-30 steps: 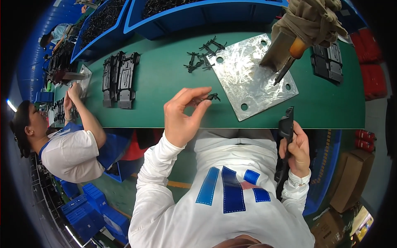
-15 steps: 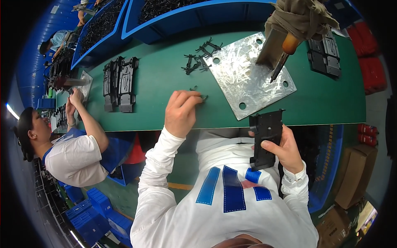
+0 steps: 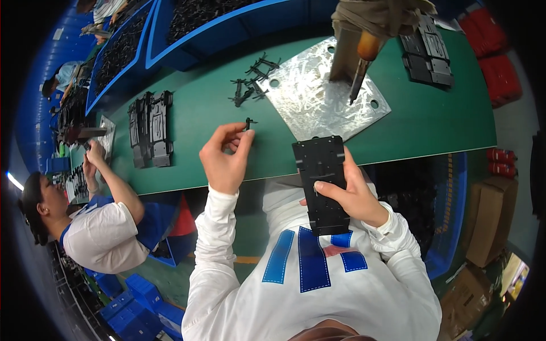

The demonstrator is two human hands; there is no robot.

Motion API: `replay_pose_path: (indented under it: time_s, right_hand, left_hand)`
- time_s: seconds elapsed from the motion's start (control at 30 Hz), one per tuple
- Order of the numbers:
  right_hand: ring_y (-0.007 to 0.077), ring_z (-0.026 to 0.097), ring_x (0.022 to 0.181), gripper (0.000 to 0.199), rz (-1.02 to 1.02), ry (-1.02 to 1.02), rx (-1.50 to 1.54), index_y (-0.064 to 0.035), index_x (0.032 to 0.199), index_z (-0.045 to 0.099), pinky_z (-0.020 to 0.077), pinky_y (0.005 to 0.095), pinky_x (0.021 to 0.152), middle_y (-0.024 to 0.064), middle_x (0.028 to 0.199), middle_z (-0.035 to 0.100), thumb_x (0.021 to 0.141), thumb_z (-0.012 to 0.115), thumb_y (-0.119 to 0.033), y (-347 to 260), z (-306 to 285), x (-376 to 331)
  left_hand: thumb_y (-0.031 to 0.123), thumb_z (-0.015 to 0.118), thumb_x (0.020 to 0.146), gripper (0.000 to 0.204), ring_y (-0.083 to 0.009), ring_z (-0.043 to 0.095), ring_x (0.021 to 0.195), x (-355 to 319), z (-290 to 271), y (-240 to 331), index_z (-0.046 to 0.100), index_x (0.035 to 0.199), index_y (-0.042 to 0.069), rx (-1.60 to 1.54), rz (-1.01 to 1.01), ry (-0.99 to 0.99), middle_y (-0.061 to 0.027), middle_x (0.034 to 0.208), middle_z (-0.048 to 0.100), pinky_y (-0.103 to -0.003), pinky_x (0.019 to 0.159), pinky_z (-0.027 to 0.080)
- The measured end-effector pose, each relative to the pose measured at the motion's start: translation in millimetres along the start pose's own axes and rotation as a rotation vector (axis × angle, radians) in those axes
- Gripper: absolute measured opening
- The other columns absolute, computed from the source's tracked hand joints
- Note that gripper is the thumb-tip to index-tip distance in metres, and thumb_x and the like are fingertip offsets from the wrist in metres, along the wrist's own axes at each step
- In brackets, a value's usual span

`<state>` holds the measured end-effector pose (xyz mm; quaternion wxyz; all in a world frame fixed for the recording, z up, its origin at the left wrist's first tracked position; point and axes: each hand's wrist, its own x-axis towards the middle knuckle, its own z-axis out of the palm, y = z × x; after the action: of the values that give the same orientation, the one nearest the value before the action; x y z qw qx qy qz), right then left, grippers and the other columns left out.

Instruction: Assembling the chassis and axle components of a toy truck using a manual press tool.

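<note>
Small part: a tiny black plastic clip with thin prongs (image 3: 248, 122), pinched at the tips of your left hand (image 3: 224, 156), just above the green table top (image 3: 216, 113).
How it handles: it looks very light and stiff, with thin prongs that could likely snap or slip away; take it by its stem, as you do now.
Left hand: thumb and forefinger are closed together on the clip, the other fingers curled in.
Large part: a flat black rectangular plastic plate with slots and ribs (image 3: 322, 182), held over your lap at the table's near edge.
How it handles: it looks rigid and light, probably smooth; grip it by the long edges.
Right hand: your right hand (image 3: 355, 196) is clamped on the plate, thumb across its face, fingers behind.
Nearby: a loose pile of black clips (image 3: 253, 82) beside a shiny square metal sheet with holes (image 3: 324, 94); stacked black plates (image 3: 151, 128) further left; a co-worker's hand (image 3: 94, 152) at the table's far left.
</note>
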<state>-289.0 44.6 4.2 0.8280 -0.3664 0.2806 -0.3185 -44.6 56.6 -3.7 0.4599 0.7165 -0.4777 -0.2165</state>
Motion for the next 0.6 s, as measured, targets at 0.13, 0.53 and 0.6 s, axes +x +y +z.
replay_pose_path:
  time_s: [0.13,0.53,0.6]
  right_hand:
    - [0.0234,0.061,0.108,0.068,0.069,-0.009,-0.034,-0.0065,0.145,0.017,0.0616,0.0465,0.079,0.0169,0.128,0.05,0.089,0.054,0.008,2.7,-1.9,0.6]
    - [0.0229,0.054,0.119,0.068,-0.079,0.016,-0.251,-0.0004,0.14,0.026,0.0443,0.0345,0.097,0.0169,0.126,0.051,0.082,0.058,0.009,-3.8,15.1,-5.2]
    - [0.0198,0.066,0.095,0.073,-0.087,-0.038,-0.323,-0.0044,0.146,0.016,0.0527,0.0315,0.084,0.015,0.118,0.056,0.085,0.053,0.012,-5.9,12.6,-5.7]
  left_hand:
    - [-0.003,0.074,0.075,0.017,-0.0147,0.061,0.073,-21.4,-1.0,36.5,0.071,0.092,0.0,-0.045,0.197,-0.023,-0.007,0.082,0.07,-0.026,0.065,0.049]
    - [-0.008,0.079,0.057,0.034,-0.0205,0.054,0.069,-37.5,12.4,71.3,0.072,0.089,0.004,0.223,0.69,-0.14,-0.0031,0.079,0.064,-0.03,0.059,0.047]
    - [-0.007,0.082,0.059,0.028,-0.0207,0.056,0.069,-37.9,11.6,73.3,0.072,0.083,0.004,0.205,0.67,-0.172,-0.0052,0.075,0.063,-0.03,0.06,0.046]
